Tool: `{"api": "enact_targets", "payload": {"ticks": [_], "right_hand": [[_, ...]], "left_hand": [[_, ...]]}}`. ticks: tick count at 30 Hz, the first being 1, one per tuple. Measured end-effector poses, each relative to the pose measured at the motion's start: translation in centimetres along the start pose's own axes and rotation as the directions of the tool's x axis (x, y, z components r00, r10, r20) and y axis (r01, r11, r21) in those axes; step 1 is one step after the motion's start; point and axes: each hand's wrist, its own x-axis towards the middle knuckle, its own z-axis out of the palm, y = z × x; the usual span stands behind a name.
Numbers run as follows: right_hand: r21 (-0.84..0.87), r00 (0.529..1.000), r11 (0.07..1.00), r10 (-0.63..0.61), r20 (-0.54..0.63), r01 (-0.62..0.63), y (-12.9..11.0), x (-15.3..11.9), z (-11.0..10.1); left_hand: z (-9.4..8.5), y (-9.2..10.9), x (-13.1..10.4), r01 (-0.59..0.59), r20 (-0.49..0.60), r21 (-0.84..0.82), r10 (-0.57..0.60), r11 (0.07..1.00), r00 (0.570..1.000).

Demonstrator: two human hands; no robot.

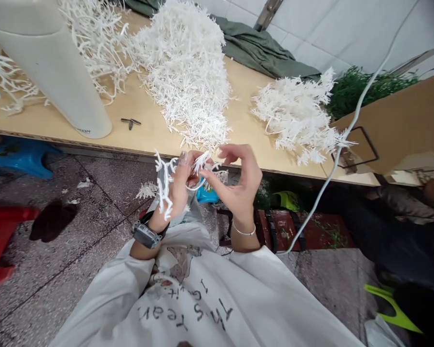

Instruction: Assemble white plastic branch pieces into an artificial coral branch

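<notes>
Just in front of the table edge, my left hand (181, 188) is closed around a white artificial branch (164, 185), whose forked stem sticks out past the wrist side. A small white leafy tuft (201, 164) shows between my two hands. My right hand (242, 185) is beside it, thumb reaching to the tuft and index finger curved apart from the thumb. Whether the right thumb presses on the tuft or only touches it is hard to see. Beyond my hands, a large heap of white leafy sprigs (191, 72) lies on the table (141, 144).
A tall white bottle (54, 72) stands at left before bare white branches (97, 43). Assembled white foliage (296, 115) lies at right, near a cardboard box (405, 115) and a hanging white cable (332, 173). Stools, blue (21, 156) and red (3, 236), are below left. Another person sits at right.
</notes>
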Motion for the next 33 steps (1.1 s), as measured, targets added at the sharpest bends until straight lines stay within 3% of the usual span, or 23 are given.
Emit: {"api": "enact_targets", "payload": {"ticks": [3, 4, 6, 9, 11, 14, 16, 18, 21, 25, 27, 30, 33], "right_hand": [[-0.069, 0.97, 0.997, -0.043, -0.241, 0.027, 0.1, -0.8, 0.2], [-0.043, 0.972, 0.998, -0.049, -0.229, 0.04, 0.2, -1.1, 0.2], [0.066, 0.998, 0.997, -0.033, -0.057, 0.037, 0.3, -1.6, 0.0], [0.208, 0.985, 0.975, 0.045, 0.167, -0.08, 0.2, -2.2, 0.2], [0.235, 0.981, 0.959, 0.126, 0.148, -0.158, 0.2, -2.3, 0.7], [0.217, 0.972, 0.948, 0.229, 0.05, -0.234, 0.0, -2.3, 1.4], [0.221, 0.963, 0.94, 0.27, -0.016, -0.26, -0.2, -2.2, 1.7], [0.281, 0.953, 0.918, 0.302, -0.034, -0.281, -0.3, -2.2, 1.7], [0.435, 0.934, 0.83, 0.344, 0.095, -0.35, -0.4, -2.1, 1.4], [0.533, 0.902, 0.728, 0.352, 0.249, -0.431, -0.2, -1.9, 0.9], [0.529, 0.9, 0.728, 0.362, 0.244, -0.436, 0.0, -1.9, 0.7], [0.506, 0.888, 0.73, 0.397, 0.233, -0.46, 0.2, -1.9, 0.5], [0.498, 0.868, 0.717, 0.457, 0.192, -0.488, 0.3, -2.2, 0.8]], "left_hand": [[0.1, -0.6, 0.0, -0.047, -0.071, 0.028, 0.049, 0.999, 0.996], [0.1, -0.9, 0.1, -0.064, -0.081, 0.034, 0.066, 0.997, 0.994], [0.0, -1.3, 0.1, -0.117, -0.08, 0.086, 0.124, 0.989, 0.989], [0.0, -1.3, -0.2, -0.25, 0.001, 0.294, 0.261, 0.923, 0.965], [0.1, -0.9, -0.7, -0.344, 0.088, 0.422, 0.34, 0.839, 0.936], [0.2, -0.1, -1.6, -0.421, 0.205, 0.52, 0.369, 0.743, 0.906], [0.3, 0.5, -2.0, -0.432, 0.214, 0.55, 0.379, 0.715, 0.9], [0.3, 0.9, -2.0, -0.422, 0.147, 0.54, 0.412, 0.728, 0.899], [0.0, 1.3, -1.6, -0.375, 0.092, 0.423, 0.373, 0.825, 0.923], [-0.7, 1.0, -0.7, -0.245, 0.15, 0.307, 0.207, 0.92, 0.967], [-1.0, 0.7, -0.2, -0.273, 0.233, 0.358, 0.198, 0.893, 0.952], [-1.4, 0.1, 0.4, -0.421, 0.35, 0.424, 0.283, 0.802, 0.893], [-1.5, -0.2, 0.7, -0.489, 0.371, 0.487, 0.335, 0.723, 0.866]]}}
